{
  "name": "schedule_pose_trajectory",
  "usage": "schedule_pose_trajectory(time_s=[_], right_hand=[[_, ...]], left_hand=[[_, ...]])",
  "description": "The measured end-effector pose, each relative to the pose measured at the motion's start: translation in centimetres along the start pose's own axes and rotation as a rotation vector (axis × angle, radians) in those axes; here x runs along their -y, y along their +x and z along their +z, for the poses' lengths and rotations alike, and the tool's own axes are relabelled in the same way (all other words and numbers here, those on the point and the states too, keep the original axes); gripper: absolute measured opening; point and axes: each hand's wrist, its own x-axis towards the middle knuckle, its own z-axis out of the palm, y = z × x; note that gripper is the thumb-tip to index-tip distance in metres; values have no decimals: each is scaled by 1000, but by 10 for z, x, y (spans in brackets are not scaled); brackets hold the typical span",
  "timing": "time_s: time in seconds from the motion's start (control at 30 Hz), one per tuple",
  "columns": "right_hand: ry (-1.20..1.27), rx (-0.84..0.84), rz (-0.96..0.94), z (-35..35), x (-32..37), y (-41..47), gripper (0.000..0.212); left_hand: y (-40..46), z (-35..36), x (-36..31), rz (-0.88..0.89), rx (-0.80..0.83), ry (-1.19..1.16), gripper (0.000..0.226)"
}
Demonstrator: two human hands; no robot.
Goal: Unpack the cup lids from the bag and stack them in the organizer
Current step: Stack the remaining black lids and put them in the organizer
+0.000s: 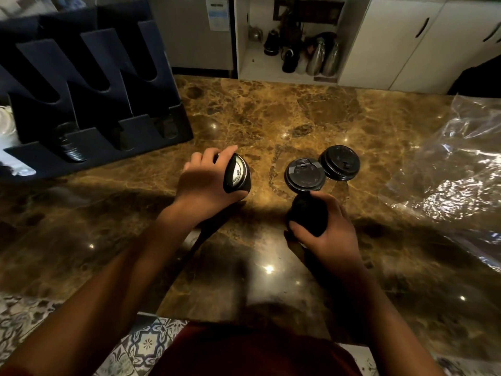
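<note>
My left hand grips a short stack of black cup lids, turned on edge so the top lid's shiny face shows. My right hand is closed around another dark stack of lids just above the counter. Two loose black lids lie flat on the marble ahead of my right hand: one nearer, one behind it to the right. The dark organizer stands at the far left, with a few lids in its left slot. The clear plastic bag lies crumpled at the right.
The brown marble counter spans the scene. White items sit left of the organizer. Beyond the counter, an open cabinet holds metal bottles and dark utensils. Patterned floor tiles show below the counter's near edge.
</note>
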Motion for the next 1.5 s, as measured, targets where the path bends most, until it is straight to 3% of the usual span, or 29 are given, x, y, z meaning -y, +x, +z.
schedule_pose_trajectory(time_s=[0.1, 0.3, 0.4, 0.5, 0.6, 0.67, 0.8, 0.9, 1.03, 1.2, 1.33, 1.5], right_hand=[[468, 4, 119, -3, 12, 7, 47], [786, 52, 238, 2, 35, 18, 34], [1008, 109, 325, 10, 41, 19, 38], [1070, 175, 338, 18, 44, 22, 48], [1140, 257, 387, 27, 50, 26, 63], [1140, 273, 359, 34, 58, 29, 59], [999, 252, 290, 41, 69, 34, 59], [1033, 265, 305, 38, 67, 39, 65], [982, 313, 273, 16, 55, 44, 52], [230, -197, 17, -40, 24, 85, 53], [-276, -20, -20, -65, -9, 120, 85], [-439, 44, -78, -62, -33, 135, 109]], left_hand=[[4, 6, -3, 34, 53, 1, 108], [3, 5, -6, 31, 52, -182, 106], [-4, -6, -7, 46, -44, -294, 92], [-21, -17, -15, 162, -82, -413, 87], [-39, -20, -33, 192, -50, -493, 90], [-46, -16, -46, 179, -2, -508, 94], [-44, -4, -59, 163, 6, -520, 100], [-37, 1, -61, 162, -21, -548, 93], [-23, -2, -57, 175, -44, -528, 93], [-4, -6, -66, 132, 27, -499, 99], [8, 2, -82, 172, 20, -544, 96], [21, 27, -96, 159, 21, -488, 91]])
